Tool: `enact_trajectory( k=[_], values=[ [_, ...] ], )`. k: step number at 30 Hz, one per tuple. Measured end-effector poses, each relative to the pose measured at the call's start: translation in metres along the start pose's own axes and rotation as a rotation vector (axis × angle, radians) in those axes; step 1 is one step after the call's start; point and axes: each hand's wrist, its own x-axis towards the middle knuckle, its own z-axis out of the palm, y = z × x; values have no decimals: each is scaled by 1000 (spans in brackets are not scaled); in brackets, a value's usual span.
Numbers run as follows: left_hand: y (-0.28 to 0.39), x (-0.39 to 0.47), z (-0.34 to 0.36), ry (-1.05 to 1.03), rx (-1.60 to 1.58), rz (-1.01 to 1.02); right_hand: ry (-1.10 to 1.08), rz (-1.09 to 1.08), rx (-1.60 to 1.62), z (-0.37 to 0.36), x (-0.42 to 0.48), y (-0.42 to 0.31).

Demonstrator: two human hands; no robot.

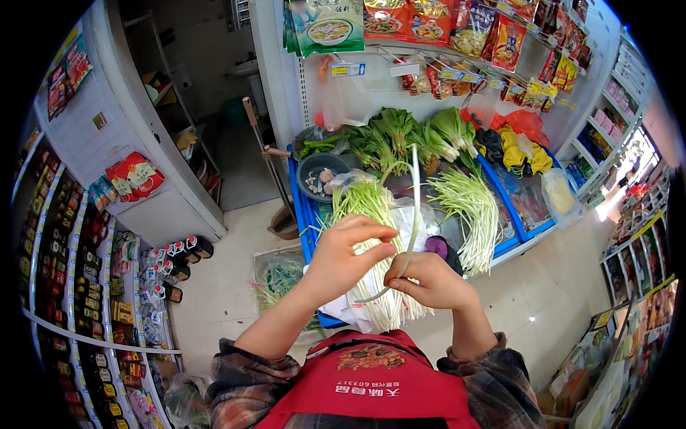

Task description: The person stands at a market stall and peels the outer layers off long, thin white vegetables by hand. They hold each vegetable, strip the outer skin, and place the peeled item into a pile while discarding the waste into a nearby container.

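Note:
My right hand [429,279] pinches a long pale green stalk [415,214] between thumb and fingers; it rises upward and its thin lower end curves to the left. My left hand [359,246] hovers just left of it, thumb and fingers apart, with nothing seen between them. Beneath both hands lies a heap of pale green and white stalks [364,201] on the blue-edged chest. Another bundle of long stalks [471,214] rests to the right. A dark purple item [437,246] is partly hidden behind my right hand.
Leafy green bundles [396,131] line the chest's back, beside a grey bowl [316,171] with garlic-like pieces. A crate of trimmings [278,273] stands on the floor at left. A long-handled dustpan [284,222] stands by the doorway. Stocked shelves flank both sides.

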Motion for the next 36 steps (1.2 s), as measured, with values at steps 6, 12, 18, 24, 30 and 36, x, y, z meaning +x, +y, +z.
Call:
enact_trajectory(
  k=[6, 12, 18, 24, 30, 36],
  values=[
    [-7, 7, 16, -56, -316, -208, -3, 15, 7, 5, -1, 1],
    [-8, 7, 21, 34, -297, -190, -11, 44, 18, 2, -3, 6],
    [-23, 7, 22, 50, -323, -279, 93, 14, -66, 3, -5, 15],
    [-28, 6, 22, 44, -363, -314, 221, 84, -212, 1, -6, 13],
    [-40, 6, 16, 155, -226, -370, 392, 61, -479, 4, -6, 20],
    [-37, 4, 19, 143, -264, -359, 428, 20, -356, 6, -3, 21]
  ],
)
